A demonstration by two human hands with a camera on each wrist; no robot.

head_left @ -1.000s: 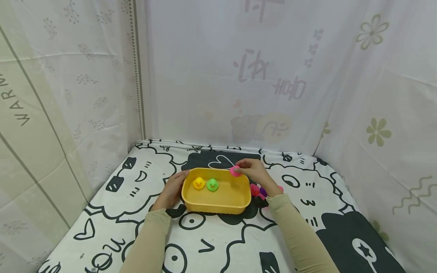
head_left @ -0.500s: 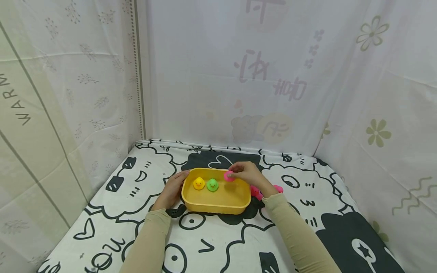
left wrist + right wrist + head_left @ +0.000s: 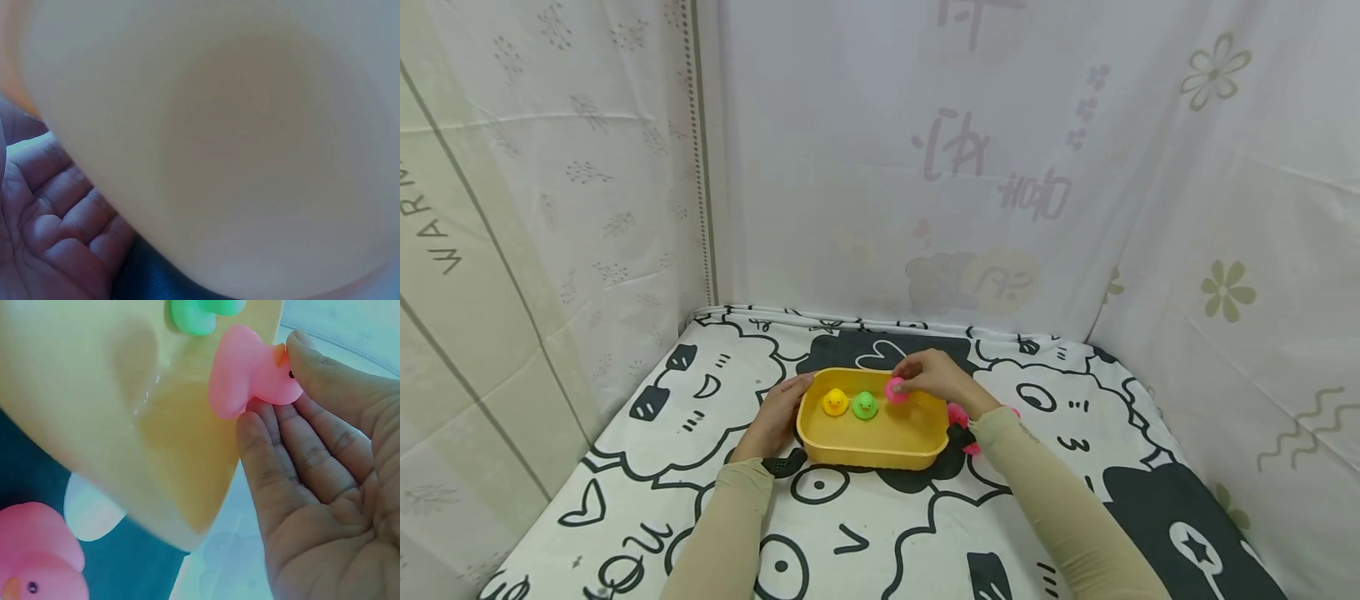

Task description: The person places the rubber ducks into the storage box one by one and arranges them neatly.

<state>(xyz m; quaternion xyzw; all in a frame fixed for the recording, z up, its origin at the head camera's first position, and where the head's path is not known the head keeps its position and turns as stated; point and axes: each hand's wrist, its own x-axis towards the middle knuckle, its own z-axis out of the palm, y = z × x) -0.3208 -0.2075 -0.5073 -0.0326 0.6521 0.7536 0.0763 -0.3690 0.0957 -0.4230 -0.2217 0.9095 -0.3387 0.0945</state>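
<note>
The thumb and fingers of my right hand (image 3: 934, 375) pinch a pink rubber duck (image 3: 240, 375) over the right half of a yellow plastic tray (image 3: 872, 457). Inside the tray, a yellow rubber duck (image 3: 835, 403) and a green rubber duck (image 3: 865, 406) sit side by side, left of the pink one. My left hand (image 3: 777, 418) rests along the tray's left side, fingertips at the far left corner of its rim. In the left wrist view the blurred tray wall hides its fingertips.
More pink toys (image 3: 957, 415) lie right of the tray, partly hidden by my right forearm. One is a pink rubber duck (image 3: 37, 556) in the right wrist view. A black-and-white cartoon cloth (image 3: 850, 521) covers the surface, with printed curtains (image 3: 880, 167) behind.
My right hand has moved left from the tray's far right rim, bringing the pink rubber duck inward beside the green one. My left hand has stayed at the tray's side.
</note>
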